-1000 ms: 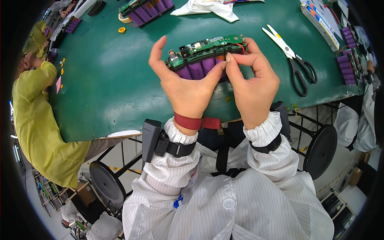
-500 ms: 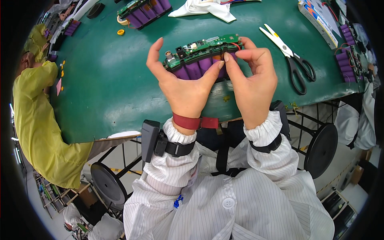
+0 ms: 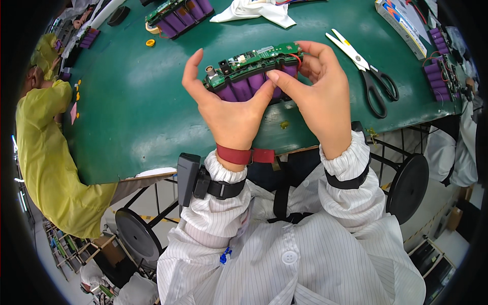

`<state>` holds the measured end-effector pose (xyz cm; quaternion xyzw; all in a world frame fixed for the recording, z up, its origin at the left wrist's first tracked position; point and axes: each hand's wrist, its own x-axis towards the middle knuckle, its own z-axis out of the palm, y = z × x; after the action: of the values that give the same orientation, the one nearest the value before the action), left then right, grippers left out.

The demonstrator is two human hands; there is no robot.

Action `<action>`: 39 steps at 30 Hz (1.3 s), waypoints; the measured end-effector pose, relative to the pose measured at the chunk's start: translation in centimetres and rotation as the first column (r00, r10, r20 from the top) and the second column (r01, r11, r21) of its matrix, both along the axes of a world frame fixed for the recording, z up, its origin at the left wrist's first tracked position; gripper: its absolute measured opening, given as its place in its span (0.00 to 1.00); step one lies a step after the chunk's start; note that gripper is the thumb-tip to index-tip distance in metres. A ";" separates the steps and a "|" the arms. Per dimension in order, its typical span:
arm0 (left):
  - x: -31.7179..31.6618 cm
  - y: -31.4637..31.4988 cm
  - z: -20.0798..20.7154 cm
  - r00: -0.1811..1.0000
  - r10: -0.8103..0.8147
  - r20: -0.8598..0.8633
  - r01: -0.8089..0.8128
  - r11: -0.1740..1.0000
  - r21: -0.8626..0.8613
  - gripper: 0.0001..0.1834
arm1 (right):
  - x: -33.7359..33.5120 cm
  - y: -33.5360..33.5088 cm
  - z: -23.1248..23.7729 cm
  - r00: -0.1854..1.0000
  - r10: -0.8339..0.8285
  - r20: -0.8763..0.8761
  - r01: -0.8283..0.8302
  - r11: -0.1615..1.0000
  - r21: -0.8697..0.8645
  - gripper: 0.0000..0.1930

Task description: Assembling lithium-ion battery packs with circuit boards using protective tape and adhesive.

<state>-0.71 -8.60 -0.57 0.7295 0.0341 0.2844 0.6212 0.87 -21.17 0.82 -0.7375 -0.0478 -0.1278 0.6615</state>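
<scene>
A battery pack point(image 3: 243, 87) of purple cylindrical cells, topped by a green circuit board point(image 3: 254, 59), is between my hands at the middle of the green table. My left hand point(image 3: 230, 114) has its thumb on the near side of the cells, and its index finger sticks up past the board's left end. With thumb on the front side and fingers behind the right end, my right hand point(image 3: 321, 91) grips the pack next to a red wire point(image 3: 298, 62). My right thumb tip lies close to the left one. Fingers behind the pack are partly hidden.
Scissors point(image 3: 367, 73) with black handles lie open at the right. Another purple pack point(image 3: 183, 19) and a white glove-like cloth point(image 3: 256, 11) sit at the back; a yellow ring point(image 3: 150, 42) is near them. A co-worker in a yellow gown point(image 3: 48, 152) leans at the left.
My right thumb has slid left along the pack's front, and the right hand has rolled over more. The left hand still holds the pack in much the same place.
</scene>
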 end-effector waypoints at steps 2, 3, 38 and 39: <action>0.1 0.4 -0.4 1.000 0.022 -0.001 -0.022 0.999 0.046 0.51 | -0.1 0.1 0.5 0.994 0.028 -0.104 -0.032 0.999 -0.037 0.28; 0.1 0.4 -0.5 0.999 0.036 0.000 -0.036 0.995 0.089 0.51 | -0.1 0.1 0.4 0.994 0.024 -0.104 -0.028 0.999 -0.038 0.28; 0.0 0.4 0.0 0.996 -0.094 -0.004 0.093 0.991 -0.097 0.47 | -0.6 -1.0 -0.1 0.955 0.273 -0.115 -0.210 0.897 0.388 0.20; 0.0 0.4 0.0 0.995 -0.099 0.003 0.099 0.987 -0.124 0.46 | -0.6 -0.9 -0.1 0.961 0.253 -0.109 -0.200 0.912 0.358 0.19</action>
<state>-0.69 -8.24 -0.60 0.6908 0.0162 0.2494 0.6785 0.28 -22.07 0.70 -0.6075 -0.0593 0.0003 0.7921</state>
